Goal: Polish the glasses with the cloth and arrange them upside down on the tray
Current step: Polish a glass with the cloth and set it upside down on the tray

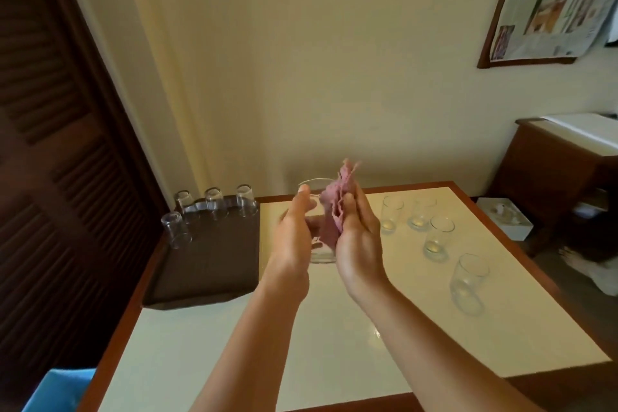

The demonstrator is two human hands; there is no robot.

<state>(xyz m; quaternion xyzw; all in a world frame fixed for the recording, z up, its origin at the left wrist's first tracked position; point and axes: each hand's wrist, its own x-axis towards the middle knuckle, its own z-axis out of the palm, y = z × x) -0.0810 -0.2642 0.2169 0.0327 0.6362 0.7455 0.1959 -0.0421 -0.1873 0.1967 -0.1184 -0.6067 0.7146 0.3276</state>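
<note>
Polishing is under way: the left hand (pixel 294 231) grips the glass (pixel 317 221) upright at chest height, thumb on the rim, while the right hand (pixel 359 237) pinches the pink cloth (pixel 334 207) against its wall. Next, I'd say, flip it and carry it left to the tray (pixel 207 264); unpolished glasses (pixel 438 237) wait right of the right hand.

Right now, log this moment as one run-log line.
step: polishing | left hand: holds glass | right hand: wipes with cloth | tray: four inverted | table: four upright
</note>
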